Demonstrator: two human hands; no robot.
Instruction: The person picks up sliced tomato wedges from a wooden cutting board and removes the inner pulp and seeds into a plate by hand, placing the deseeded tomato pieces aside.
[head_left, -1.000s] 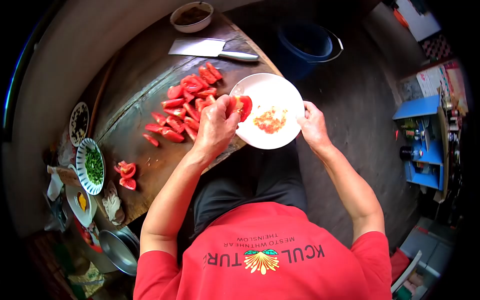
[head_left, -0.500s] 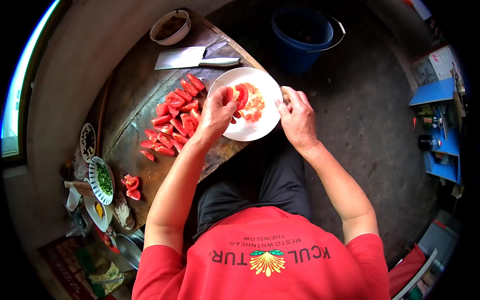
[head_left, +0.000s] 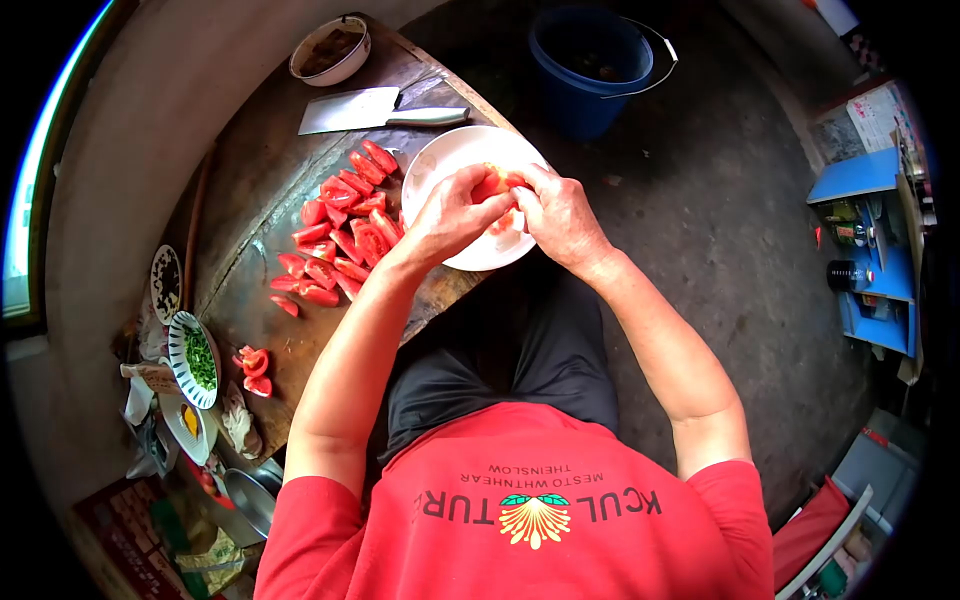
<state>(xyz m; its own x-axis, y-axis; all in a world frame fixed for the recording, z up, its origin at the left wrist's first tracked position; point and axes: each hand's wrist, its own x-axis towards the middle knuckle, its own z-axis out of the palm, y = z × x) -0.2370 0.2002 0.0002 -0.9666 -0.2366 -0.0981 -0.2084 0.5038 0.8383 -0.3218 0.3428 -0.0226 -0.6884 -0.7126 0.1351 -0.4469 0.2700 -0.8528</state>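
Both of my hands meet above a white plate at the table's corner. My left hand is closed round a piece of tomato. My right hand has its fingers and thumb pinched on the same red flesh from the other side. The fingers partly hide the piece, so its shape is hard to make out. Wet tomato pulp shows on the plate beneath. Several tomato wedges lie heaped on the table left of the plate. A few more cut pieces sit apart, nearer to me.
A cleaver lies flat beyond the wedges, near an enamel bowl. Chopped greens fill a striped dish at the left edge, beside a dark-speckled plate. A blue bucket stands on the floor past the corner.
My right hand has left the plate's rim and come in to the tomato piece. My left hand has moved slightly right and still holds it. The view has shifted a little.
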